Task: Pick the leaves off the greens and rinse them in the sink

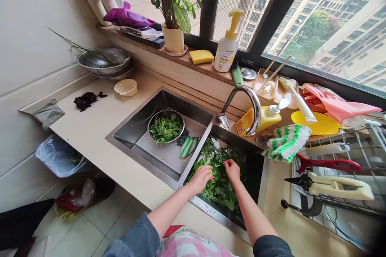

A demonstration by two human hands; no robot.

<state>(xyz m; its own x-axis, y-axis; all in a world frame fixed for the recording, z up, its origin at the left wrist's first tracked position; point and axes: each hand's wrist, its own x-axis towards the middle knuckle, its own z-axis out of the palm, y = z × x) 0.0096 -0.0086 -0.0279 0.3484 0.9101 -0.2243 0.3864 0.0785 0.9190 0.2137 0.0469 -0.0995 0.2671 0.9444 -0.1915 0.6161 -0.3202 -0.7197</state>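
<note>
Both my hands reach into the right sink basin [259,176], which is full of leafy greens [221,186]. My left hand [200,178] rests on the greens near the divider, fingers curled into the leaves. My right hand [233,170] sits just beside it, fingers pinched on leaves. In the left basin [135,128] stands a metal bowl [165,127] holding more greens, with a green-striped cloth [188,146] and a dark scrubber [181,137] next to it. The curved faucet [244,106] arches over the divider.
The windowsill holds a potted plant [173,8], yellow sponge [201,56] and pump bottle [226,48]. Yellow dish soap [259,118] lies behind the faucet. A steel bowl [104,62], small dish [126,87] and dark scraps [86,100] sit on the counter. A rack with scissors [331,184] stands right.
</note>
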